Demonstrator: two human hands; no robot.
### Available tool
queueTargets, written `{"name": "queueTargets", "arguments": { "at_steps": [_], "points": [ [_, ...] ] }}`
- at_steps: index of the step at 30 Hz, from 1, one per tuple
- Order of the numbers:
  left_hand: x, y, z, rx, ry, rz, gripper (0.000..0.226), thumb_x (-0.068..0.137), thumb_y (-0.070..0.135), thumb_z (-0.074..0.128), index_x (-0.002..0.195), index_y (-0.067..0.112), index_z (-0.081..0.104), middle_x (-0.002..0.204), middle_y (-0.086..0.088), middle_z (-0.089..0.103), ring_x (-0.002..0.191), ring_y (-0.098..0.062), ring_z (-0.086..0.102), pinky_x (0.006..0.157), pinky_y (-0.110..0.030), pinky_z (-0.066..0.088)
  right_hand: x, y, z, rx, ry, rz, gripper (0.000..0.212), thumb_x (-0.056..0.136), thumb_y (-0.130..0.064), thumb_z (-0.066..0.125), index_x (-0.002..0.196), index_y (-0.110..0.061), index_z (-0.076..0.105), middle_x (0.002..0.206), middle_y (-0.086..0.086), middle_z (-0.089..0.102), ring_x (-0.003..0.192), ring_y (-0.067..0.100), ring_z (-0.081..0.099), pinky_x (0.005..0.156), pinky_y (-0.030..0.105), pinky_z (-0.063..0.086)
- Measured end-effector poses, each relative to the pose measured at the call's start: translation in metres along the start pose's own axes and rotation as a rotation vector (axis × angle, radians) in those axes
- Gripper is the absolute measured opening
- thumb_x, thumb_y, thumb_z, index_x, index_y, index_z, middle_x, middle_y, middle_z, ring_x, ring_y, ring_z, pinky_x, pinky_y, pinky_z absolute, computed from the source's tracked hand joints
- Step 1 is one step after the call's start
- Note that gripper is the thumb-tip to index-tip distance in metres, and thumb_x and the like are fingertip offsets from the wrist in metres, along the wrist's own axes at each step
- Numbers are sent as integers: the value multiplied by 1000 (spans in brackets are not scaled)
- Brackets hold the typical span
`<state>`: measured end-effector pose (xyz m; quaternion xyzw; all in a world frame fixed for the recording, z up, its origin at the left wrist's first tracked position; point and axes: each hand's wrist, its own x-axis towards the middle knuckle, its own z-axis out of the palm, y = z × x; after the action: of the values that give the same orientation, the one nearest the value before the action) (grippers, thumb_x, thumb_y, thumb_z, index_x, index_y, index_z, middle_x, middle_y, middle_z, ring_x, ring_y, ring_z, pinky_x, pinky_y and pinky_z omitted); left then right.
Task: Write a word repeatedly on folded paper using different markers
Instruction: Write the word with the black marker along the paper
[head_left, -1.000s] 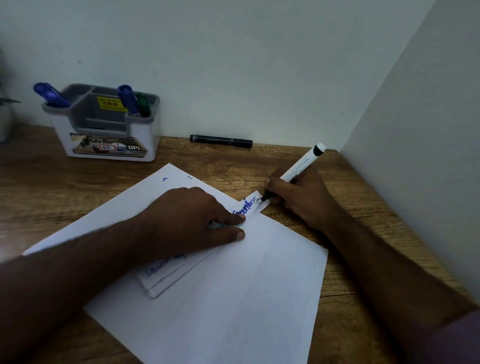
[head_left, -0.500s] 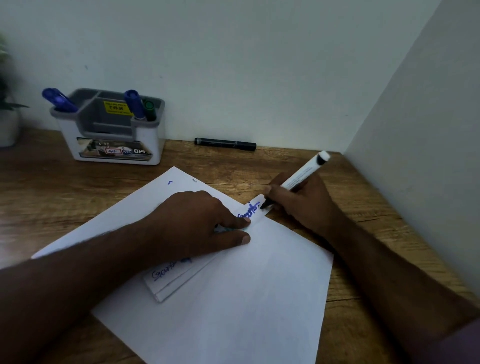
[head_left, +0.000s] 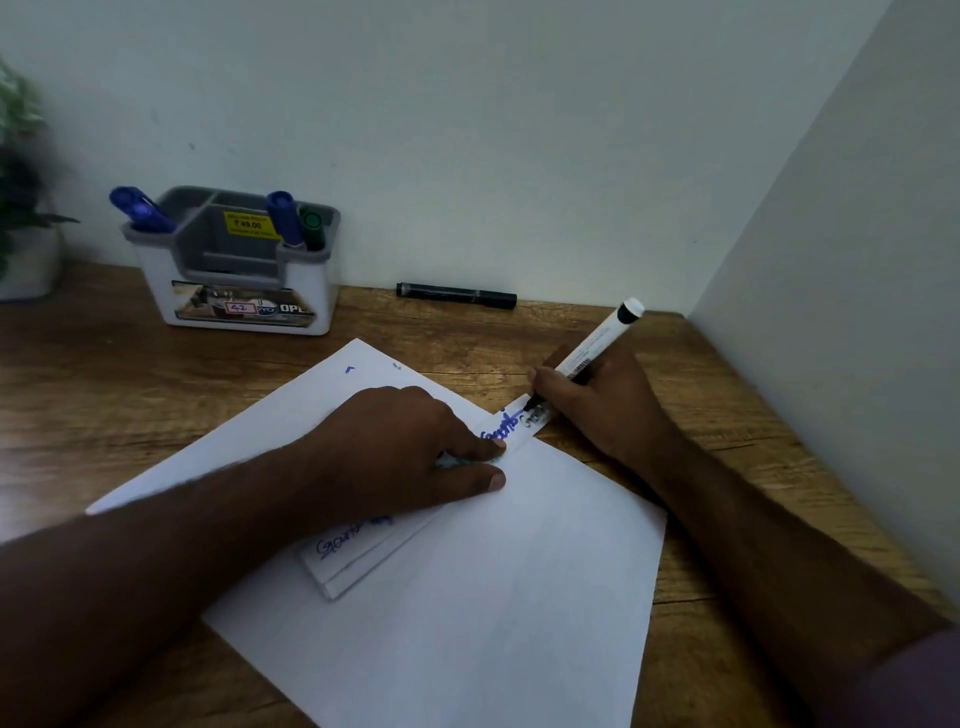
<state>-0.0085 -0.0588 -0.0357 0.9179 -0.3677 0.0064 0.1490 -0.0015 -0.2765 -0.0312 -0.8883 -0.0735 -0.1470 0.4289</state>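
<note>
Right hand (head_left: 602, 410) clamped on white marker (head_left: 597, 345) — tip touching folded paper strip (head_left: 519, 431); left hand (head_left: 395, 452) flat, fingers spread, pinning it.

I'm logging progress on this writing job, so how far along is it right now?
Done: the folded paper already carries the word in blue at its near end and again near the far end. In hand: the right hand has the white marker in its grip, tip on the strip's far end, adding small black writing, while the left hand pins the strip. Left: markers in the holder may be unused; I cannot tell.
</note>
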Motion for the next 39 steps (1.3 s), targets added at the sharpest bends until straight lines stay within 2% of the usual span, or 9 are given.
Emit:
{"name": "queueTargets", "arguments": {
  "at_steps": [3,7,11,14,21,26,30,35,39],
  "points": [
    [-2,-1,1,3,23,11,46,79,73,38,120,57,50,110,16,68,90,-2,58,59,-13,32,0,-5,-5,108,51,95,25,84,-22,70,60,-17,68,50,-2,65,37,6,54,36,18,41],
    [-5,-1,4,-5,91,-4,56,74,79,37,123,54,48,110,16,67,73,3,50,57,-9,27,1,-22,-15,715,221,171,25,88,-12,65,64,-19,67,52,4,55,34,12,39,35,18,29],
    [-8,1,-2,-420,236,-82,55,65,81,52,108,48,40,56,10,57,48,-1,48,44,-14,31,-8,-51,13,943,182,128,25,84,-17,67,63,-17,53,43,2,48,28,10,32,34,14,26],
    [-9,-3,-3,-637,403,-102,55,67,61,70,106,39,38,47,2,49,43,-7,44,44,-20,32,-16,-67,30,888,200,94,29,84,-15,69,60,-15,52,41,2,46,28,10,34,34,15,28],
    [-9,-3,-5,-759,405,-79,64,75,18,74,118,40,32,79,-19,68,67,-29,67,62,-48,55,-27,-69,44,677,92,-72,22,82,-16,74,63,-22,65,51,3,62,35,11,48,36,18,37],
    [-12,-5,-6,-538,444,-23,72,72,16,73,130,29,33,66,15,59,65,14,59,52,-3,41,-32,-73,51,515,-9,-136,17,80,-19,77,67,-28,71,59,-8,69,50,2,62,45,14,45],
    [-15,-5,-14,-493,434,-81,66,72,9,66,124,36,35,54,4,55,50,-2,57,43,-17,40,-31,-75,61,496,68,-137,28,79,-12,77,59,-28,66,54,-14,65,51,-2,61,48,13,45],
    [-18,2,-26,-563,496,67,44,79,3,65,105,31,43,71,30,59,57,13,54,47,-2,34,-31,-78,81,504,120,-49,14,74,-35,70,65,-25,65,53,-5,60,51,7,59,46,27,46],
    [-24,-8,-48,-733,436,73,53,78,1,66,115,27,38,81,6,63,68,-3,61,56,-19,50,-13,-96,78,611,54,-207,13,70,-37,73,72,-33,62,59,-8,59,57,4,57,52,22,48]
  ]
}}
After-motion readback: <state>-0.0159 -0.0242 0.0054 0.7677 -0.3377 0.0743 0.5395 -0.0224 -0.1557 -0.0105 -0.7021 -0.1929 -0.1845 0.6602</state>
